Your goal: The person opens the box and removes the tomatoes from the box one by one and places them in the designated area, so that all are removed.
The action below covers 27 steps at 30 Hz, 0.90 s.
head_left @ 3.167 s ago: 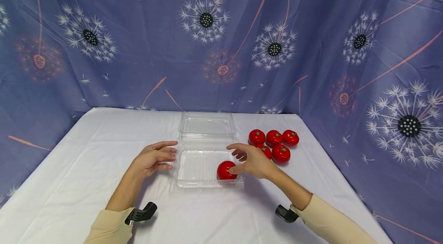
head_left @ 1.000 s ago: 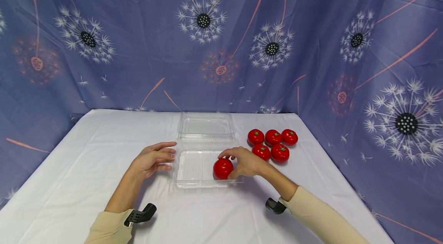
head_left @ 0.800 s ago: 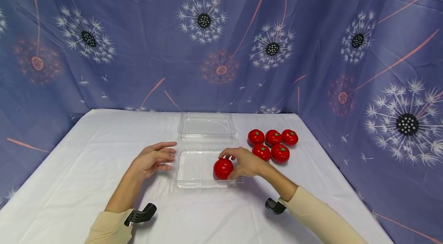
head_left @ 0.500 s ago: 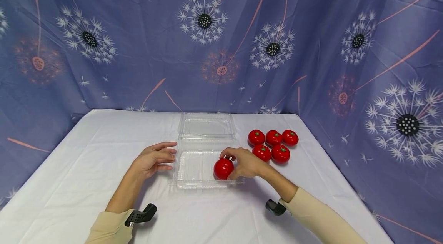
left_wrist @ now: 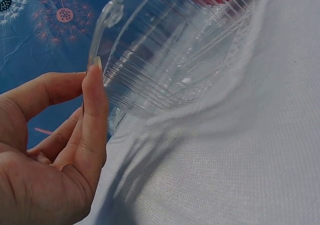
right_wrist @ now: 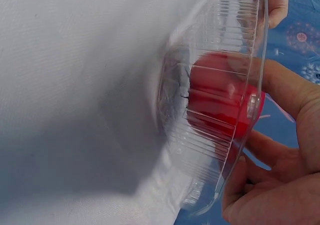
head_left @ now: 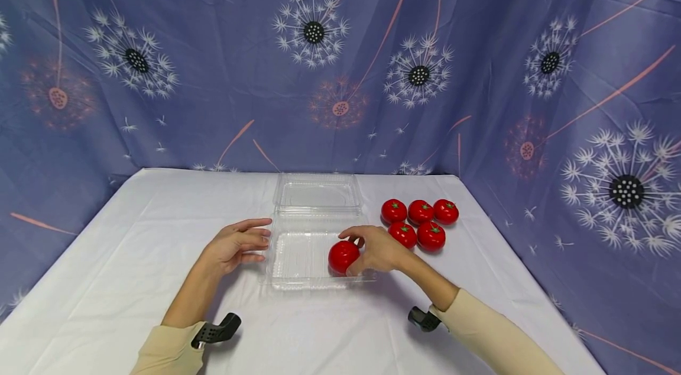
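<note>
A red tomato (head_left: 343, 257) is in the right front part of the clear hinged plastic container (head_left: 298, 254), whose lid lies opened away from me. My right hand (head_left: 379, 248) holds this tomato, thumb at its near side and fingers at its far side. In the right wrist view the tomato (right_wrist: 217, 97) shows red through the ribbed container wall, its stem end facing down. My left hand (head_left: 234, 245) is at the container's left side, fingers fairly straight. The left wrist view has its fingertips touching the container rim (left_wrist: 95, 45).
Several more red tomatoes (head_left: 420, 212) with green stems sit grouped on the white cloth-covered table (head_left: 186, 203), right of the container. The container's lid (head_left: 318, 193) lies toward the back. A blue dandelion-print curtain (head_left: 223, 97) encloses the back and sides.
Since the earliest frame, my right hand has shifted left and closed further round the tomato, which moved slightly left. In the last half second the tomato rose a little. My left hand stays put.
</note>
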Available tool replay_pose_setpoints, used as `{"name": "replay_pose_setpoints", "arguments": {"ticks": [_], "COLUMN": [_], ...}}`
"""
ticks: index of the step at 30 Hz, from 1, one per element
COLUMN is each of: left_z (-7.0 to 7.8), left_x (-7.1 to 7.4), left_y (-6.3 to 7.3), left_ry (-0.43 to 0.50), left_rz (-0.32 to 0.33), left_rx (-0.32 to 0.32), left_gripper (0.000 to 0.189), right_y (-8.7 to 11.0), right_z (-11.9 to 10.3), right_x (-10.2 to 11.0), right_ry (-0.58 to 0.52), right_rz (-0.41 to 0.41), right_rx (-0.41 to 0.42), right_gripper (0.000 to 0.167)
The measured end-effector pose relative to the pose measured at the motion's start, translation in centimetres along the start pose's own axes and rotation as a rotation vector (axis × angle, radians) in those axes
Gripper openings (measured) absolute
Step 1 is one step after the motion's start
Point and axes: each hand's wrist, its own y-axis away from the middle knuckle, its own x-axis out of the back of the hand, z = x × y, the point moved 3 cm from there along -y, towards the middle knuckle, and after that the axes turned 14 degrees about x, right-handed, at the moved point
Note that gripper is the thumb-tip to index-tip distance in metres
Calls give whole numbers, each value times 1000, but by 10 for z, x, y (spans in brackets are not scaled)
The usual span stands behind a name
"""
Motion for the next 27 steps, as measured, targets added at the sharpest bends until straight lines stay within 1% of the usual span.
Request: {"name": "replay_pose_setpoints", "arguments": {"ticks": [4, 9, 12, 17, 23, 27], "left_z": [0, 0, 0, 0, 0, 0], "left_x": [0, 0, 0, 0, 0, 0], "left_y": [0, -1, -1, -1, 0, 0], "left_ry": [5, 12, 20, 36, 39, 43], "left_rz": [-1, -13, -19, -20, -24, -27], "left_rx": [1, 3, 9, 15, 19, 18], "left_gripper": [66, 64, 63, 62, 63, 63], "right_y": [-1, 0, 0, 2, 5, 8], "right_z": [1, 0, -1, -3, -7, -8], "right_x": [0, 2, 4, 8, 17, 25], "right_ry": [-5, -38, -66, -115, -135, -148], "right_rz": [19, 57, 81, 108, 135, 181], "right_rx": [-7, 18, 19, -9, -47, -71], "right_gripper": [63, 60, 59, 60, 65, 65]}}
